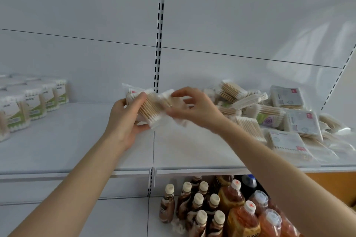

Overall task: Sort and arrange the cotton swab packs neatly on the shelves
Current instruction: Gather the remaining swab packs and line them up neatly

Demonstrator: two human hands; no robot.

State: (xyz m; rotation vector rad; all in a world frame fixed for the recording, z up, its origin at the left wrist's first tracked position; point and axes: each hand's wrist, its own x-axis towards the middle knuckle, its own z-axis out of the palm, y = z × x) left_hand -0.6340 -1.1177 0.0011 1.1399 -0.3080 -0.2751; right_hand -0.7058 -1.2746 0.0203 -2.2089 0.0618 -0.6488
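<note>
- Gripping a bundle of cotton swab packs (pixel 149 110), the left hand (pixel 123 121) curls its thumb over the near face and its fingers round the underside, holding the bundle in the air above the shelf (pixel 77 140), near its middle seam.
- The right hand (pixel 194 110) is at the right end of that bundle, with its thumb raised and its fingers bent. Motion blur hides whether it pinches a pack or only touches one.
- A loose heap of packs (pixel 279 115) lies on the right part of the shelf, some flat, some tilted, overlapping one another.
- At the far left of the shelf, rows of green-labelled packs (pixel 32 106) stand upright, side by side.
- A slotted upright (pixel 160 34) runs up the white back panel behind the hands.
- On the lower shelf (pixel 119 215), brown bottles (pixel 198 206) with pale caps stand beside orange bottles (pixel 237 202) to their right.
</note>
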